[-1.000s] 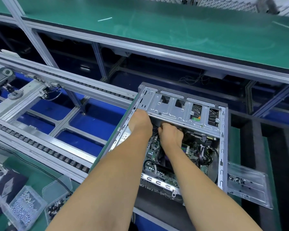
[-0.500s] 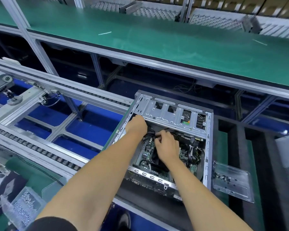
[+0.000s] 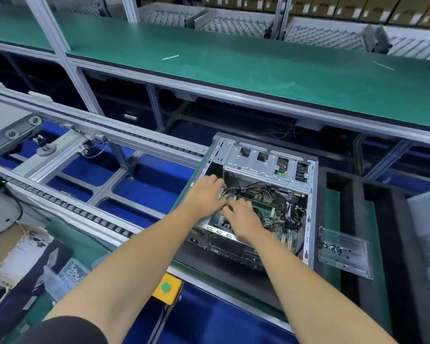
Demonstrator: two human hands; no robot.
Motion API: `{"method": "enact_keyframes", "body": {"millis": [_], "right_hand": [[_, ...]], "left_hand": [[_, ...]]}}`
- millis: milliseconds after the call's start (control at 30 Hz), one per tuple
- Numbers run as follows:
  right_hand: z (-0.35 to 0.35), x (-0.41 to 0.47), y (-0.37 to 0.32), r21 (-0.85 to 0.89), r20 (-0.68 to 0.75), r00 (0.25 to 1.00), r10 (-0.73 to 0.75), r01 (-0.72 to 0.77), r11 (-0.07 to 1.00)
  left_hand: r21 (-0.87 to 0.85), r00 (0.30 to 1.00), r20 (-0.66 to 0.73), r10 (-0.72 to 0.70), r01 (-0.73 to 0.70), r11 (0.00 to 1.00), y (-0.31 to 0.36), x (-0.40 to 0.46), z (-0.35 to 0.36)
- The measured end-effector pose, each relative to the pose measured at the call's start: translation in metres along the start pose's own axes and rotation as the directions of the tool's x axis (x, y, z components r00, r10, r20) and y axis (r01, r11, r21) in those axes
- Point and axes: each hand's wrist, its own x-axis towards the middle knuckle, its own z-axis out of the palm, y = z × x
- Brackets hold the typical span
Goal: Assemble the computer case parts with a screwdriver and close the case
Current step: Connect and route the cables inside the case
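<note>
My computer case [image 3: 263, 167] lies open at centre right of the frame, its side panel off. I judge I should tuck the black cables [image 3: 248, 188] clear of the board before any screwing. My left hand [image 3: 205, 194] and right hand [image 3: 242, 216] meet over them, fingers curled; whether they pinch a cable I cannot tell.

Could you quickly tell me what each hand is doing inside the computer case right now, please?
Left hand: fingers among the black cables; grip cannot be told.
Right hand: fingers curled toward the same cables; grip cannot be told.
</note>
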Motion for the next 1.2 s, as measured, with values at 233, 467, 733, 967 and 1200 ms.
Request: {"method": "enact_keyframes", "body": {"millis": [233, 467, 733, 967, 1200], "right_hand": [[0.008, -0.002, -0.016, 0.056, 0.039, 0.999, -0.024, 0.022, 0.998], [0.011, -0.004, -0.019, -0.279, -0.149, 0.987, -0.055, 0.011, 0.96], [0.064, -0.007, -0.161, -0.473, -0.344, 0.877, -0.335, 0.146, 0.869], [0.187, -0.017, -0.336, -0.423, -0.029, 0.823, -0.567, 0.504, 0.753], [0.289, -0.059, -0.5, 0.091, 0.054, 0.716, -0.696, 0.69, 0.718]], "left_hand": [[0.015, 0.995, 0.01, 0.095, -0.095, 0.995, -0.006, -0.009, -0.005], [-0.172, 0.998, -0.005, 0.057, -0.057, 0.983, -0.006, -0.02, -0.017], [-0.268, 0.967, -0.204, -0.154, 0.096, 0.959, -0.127, -0.132, -0.068], [0.05, 0.823, -0.369, -0.432, 0.481, 0.875, -0.276, -0.295, -0.162], [0.137, 0.535, -0.714, -0.452, 0.74, 0.659, -0.367, -0.434, -0.272]]}}
